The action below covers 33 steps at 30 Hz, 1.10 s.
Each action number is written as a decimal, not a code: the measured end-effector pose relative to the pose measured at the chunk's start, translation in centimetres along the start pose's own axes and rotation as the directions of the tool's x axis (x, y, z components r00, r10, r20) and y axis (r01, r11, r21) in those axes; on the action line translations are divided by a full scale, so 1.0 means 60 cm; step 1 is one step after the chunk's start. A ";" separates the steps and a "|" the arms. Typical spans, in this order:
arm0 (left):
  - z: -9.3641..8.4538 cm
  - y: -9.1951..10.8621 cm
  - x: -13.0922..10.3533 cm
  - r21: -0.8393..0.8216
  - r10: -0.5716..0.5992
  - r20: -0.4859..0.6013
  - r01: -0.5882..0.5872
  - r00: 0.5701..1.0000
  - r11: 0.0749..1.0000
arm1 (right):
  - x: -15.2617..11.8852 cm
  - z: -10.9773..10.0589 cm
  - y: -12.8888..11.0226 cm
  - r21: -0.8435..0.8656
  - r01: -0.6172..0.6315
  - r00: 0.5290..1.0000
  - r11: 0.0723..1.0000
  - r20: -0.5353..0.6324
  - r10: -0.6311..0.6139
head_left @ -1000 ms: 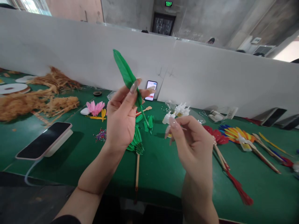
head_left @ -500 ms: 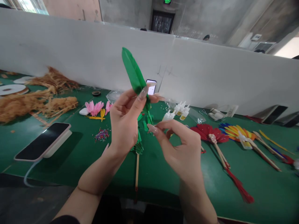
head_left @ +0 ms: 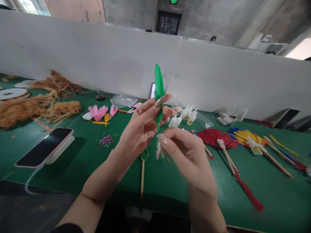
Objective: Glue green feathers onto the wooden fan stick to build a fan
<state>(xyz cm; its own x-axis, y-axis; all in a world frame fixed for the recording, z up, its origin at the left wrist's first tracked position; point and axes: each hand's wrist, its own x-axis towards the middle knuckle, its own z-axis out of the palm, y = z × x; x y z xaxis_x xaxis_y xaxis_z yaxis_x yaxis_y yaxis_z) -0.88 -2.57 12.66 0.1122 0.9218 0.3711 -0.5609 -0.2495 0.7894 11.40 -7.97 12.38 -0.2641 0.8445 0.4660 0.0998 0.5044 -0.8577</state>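
Observation:
My left hand pinches a green feather midway along its length, between thumb and fingers. The feather stands nearly upright, tip at the top, narrow side partly towards me. Just below, my right hand is closed at the feather's thin lower quill, thumb and forefinger pressed together there. Beneath my hands a fan with green feathers lies on the table, its wooden handle pointing at me. Most of that fan's head is hidden behind my left hand.
On the green table lie a phone on a stand, colourful beads, pink feathers and brown fibre. Glue bottles, a red feather fan and a yellow-blue fan lie right. A white partition stands behind.
The green feather has swung from leaning left to nearly upright and shifted right with my left hand. My right hand has moved slightly, from the loose lower barbs to the lower quill.

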 end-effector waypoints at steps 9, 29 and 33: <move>-0.022 0.028 0.005 0.032 0.125 -0.053 -0.123 0.991 0.992 | 0.012 -0.007 0.010 0.255 -0.107 0.986 0.961 -0.095 0.135; -0.020 0.033 0.001 0.077 0.094 -0.006 -0.093 0.996 0.993 | 0.017 0.001 0.010 0.248 -0.114 0.968 0.962 -0.188 0.164; -0.019 0.032 -0.001 0.069 0.087 0.010 -0.087 0.996 0.994 | 0.015 0.002 0.009 0.252 -0.099 0.975 0.963 -0.167 0.144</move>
<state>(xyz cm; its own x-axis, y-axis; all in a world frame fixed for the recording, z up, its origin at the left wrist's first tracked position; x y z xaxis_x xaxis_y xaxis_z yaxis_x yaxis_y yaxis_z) -2.89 -2.75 13.57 0.0709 0.8938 0.4429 -0.5106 -0.3489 0.7859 11.11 -6.95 12.33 -0.0835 0.9264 0.3671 -0.1198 0.3564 -0.9266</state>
